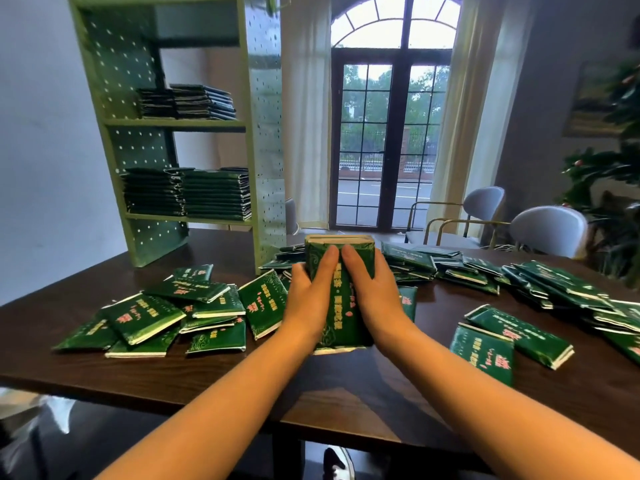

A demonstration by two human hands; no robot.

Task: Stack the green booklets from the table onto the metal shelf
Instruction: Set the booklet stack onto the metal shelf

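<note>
Two bare arms come in from the bottom edge, so the elbows and the rest of the person are cut off. Under the table (346,393) edge at 6 o'clock a bit of a shoe (334,460) peeks out, mostly hidden. In the middle of the table the left hand (306,303) and right hand (375,299) grasp a thick stack (365,259) of green booklets, one hand on each side. The fingers lie close together over the top cover, and their tips almost meet. The thumbs are hard to make out. The hands cover much of the stack, and its far end tips up, showing the pale page edges. The writing on the cover is too blurry to read. Loose booklets (145,317) lie in messy heaps on the table at 9 o'clock and at 3 o'clock, some on top of others. The ones at 3 o'clock run off the right edge. At 11 o'clock the green shelf (256,98) stands on the table, its top cut off. It has neat piles (214,194) of booklets on two levels. At 2 o'clock are two chairs (550,230). At 12 o'clock is a glass door (391,143).
</note>
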